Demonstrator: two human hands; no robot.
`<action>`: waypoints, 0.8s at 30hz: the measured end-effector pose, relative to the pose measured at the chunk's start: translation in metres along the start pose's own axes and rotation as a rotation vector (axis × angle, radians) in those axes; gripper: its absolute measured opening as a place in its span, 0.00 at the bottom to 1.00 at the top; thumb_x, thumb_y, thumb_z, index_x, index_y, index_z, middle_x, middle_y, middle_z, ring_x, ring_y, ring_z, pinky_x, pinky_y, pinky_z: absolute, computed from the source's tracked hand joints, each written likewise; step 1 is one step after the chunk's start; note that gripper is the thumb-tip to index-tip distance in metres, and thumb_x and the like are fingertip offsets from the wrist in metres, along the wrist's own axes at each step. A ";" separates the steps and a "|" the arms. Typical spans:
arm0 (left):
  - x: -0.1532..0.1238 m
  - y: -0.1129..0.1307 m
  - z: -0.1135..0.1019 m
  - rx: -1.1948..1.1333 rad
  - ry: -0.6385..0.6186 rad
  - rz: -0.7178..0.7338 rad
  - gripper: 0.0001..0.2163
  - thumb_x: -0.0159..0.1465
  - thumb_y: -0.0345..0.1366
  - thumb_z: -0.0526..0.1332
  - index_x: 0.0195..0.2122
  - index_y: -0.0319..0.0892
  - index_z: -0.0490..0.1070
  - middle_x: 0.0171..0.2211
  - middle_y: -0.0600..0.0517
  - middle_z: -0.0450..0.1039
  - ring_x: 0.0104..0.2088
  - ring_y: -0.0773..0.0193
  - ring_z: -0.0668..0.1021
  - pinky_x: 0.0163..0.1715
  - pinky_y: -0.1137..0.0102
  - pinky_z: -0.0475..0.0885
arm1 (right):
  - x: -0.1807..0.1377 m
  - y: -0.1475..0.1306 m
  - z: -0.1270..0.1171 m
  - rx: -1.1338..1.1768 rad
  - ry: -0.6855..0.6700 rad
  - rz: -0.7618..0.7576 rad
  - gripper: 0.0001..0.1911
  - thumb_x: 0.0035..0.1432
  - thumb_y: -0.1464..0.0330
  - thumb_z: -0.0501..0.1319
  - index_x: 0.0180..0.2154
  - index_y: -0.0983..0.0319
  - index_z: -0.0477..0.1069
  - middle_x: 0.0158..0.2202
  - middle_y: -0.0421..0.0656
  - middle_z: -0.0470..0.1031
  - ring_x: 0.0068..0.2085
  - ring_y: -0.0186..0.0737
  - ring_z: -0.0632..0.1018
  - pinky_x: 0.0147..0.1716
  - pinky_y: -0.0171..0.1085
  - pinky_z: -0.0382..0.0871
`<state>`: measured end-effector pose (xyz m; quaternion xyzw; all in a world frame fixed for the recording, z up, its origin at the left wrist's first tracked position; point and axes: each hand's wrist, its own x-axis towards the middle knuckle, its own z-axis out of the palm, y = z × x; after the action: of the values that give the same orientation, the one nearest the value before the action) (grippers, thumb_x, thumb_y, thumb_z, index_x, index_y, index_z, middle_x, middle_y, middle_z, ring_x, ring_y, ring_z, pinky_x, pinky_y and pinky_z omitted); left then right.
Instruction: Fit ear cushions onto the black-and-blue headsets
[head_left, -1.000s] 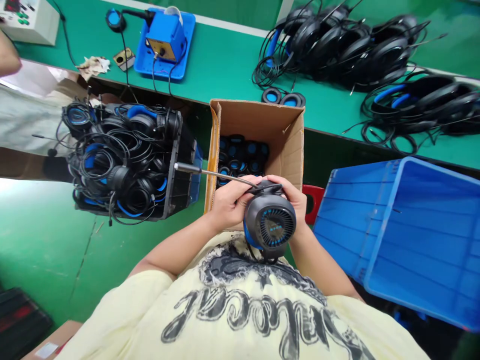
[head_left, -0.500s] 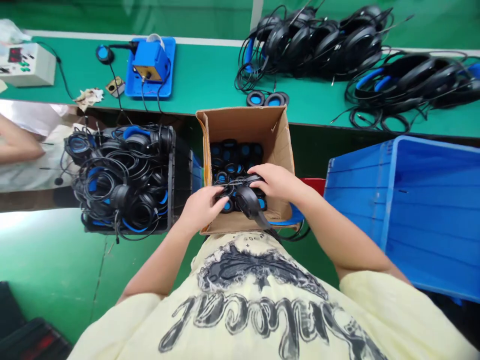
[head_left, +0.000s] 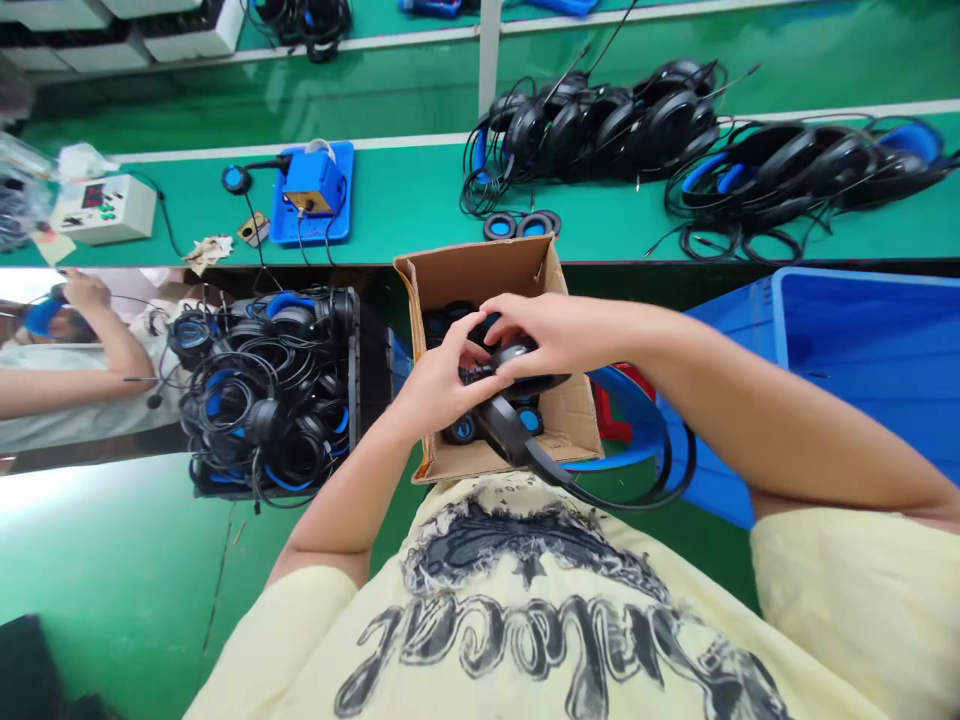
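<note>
Both of my hands grip a black headset above an open cardboard box. My left hand is closed around one side of it, the thumb lying across the front. From the right, my right hand curls its fingers over an ear cup, and the fingertips of both hands nearly meet. The blue-lined headband loops out to the right past the box edge. Inside the box lie several round ear pads with blue centres, partly hidden by my hands.
On the left stands a black crate heaped with headsets. A blue bin is on the right. Across the green bench are headset piles, loose ear pads and a blue device on a tray. Another person's arm shows at far left.
My hands have come closer together, the right one reaching over the ear cup. The headset's band has swung further out to the right. The view has tilted up a little.
</note>
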<state>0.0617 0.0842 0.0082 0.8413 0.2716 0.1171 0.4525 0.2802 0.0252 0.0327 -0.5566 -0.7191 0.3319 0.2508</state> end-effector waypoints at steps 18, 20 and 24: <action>-0.015 -0.030 0.058 -0.499 0.267 0.024 0.18 0.58 0.44 0.68 0.46 0.44 0.68 0.38 0.50 0.78 0.36 0.62 0.81 0.35 0.68 0.77 | -0.096 0.080 0.087 0.678 0.558 -0.008 0.51 0.45 0.32 0.65 0.63 0.52 0.65 0.58 0.52 0.77 0.55 0.55 0.81 0.47 0.52 0.82; -0.021 -0.018 0.061 -0.442 0.162 0.026 0.19 0.59 0.43 0.67 0.48 0.44 0.68 0.39 0.49 0.78 0.37 0.61 0.81 0.35 0.68 0.78 | -0.082 0.055 0.112 0.704 0.696 0.020 0.52 0.49 0.29 0.57 0.64 0.57 0.64 0.57 0.54 0.77 0.55 0.55 0.80 0.50 0.53 0.80; -0.027 0.006 0.050 -0.180 0.050 0.180 0.31 0.59 0.51 0.67 0.60 0.45 0.64 0.52 0.43 0.76 0.47 0.51 0.81 0.44 0.61 0.78 | -0.073 0.027 0.119 0.626 0.808 0.089 0.39 0.56 0.36 0.59 0.53 0.60 0.72 0.48 0.51 0.80 0.46 0.53 0.82 0.47 0.50 0.80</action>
<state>0.0637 0.0313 -0.0132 0.8150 0.1947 0.2019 0.5071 0.2288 -0.0642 -0.0653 -0.5687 -0.4067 0.3001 0.6490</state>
